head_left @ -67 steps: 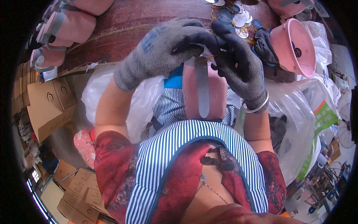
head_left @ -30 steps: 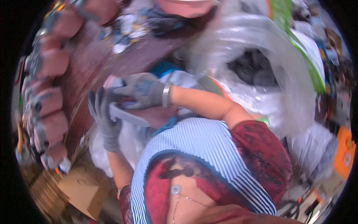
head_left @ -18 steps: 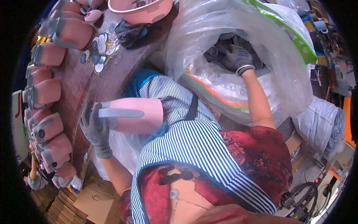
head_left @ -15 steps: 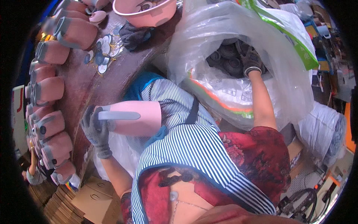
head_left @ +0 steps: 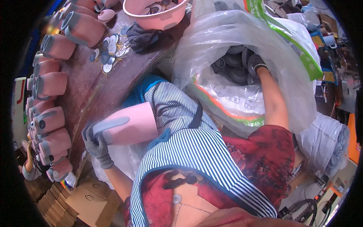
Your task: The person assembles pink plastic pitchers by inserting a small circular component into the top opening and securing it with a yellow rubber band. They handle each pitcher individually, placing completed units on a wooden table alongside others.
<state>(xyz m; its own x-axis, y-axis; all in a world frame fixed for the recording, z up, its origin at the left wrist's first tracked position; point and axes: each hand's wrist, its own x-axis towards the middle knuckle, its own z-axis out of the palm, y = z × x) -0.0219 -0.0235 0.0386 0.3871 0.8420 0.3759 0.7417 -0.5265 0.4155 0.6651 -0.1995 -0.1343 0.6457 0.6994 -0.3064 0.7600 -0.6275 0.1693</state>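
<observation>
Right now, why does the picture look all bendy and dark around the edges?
In the head view, a fisheye lens curves straight things such as the wooden table and leaves a black rim. The middle is sharp: the left hand on the pink cup is clear. The right hand looks hazy behind the shiny plastic bag.

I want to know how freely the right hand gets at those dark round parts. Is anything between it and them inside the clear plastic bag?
Nothing visible does. The right hand is already inside the clear plastic bag, among the dark round parts, and seems to touch them. The bag's film only veils the view.
</observation>
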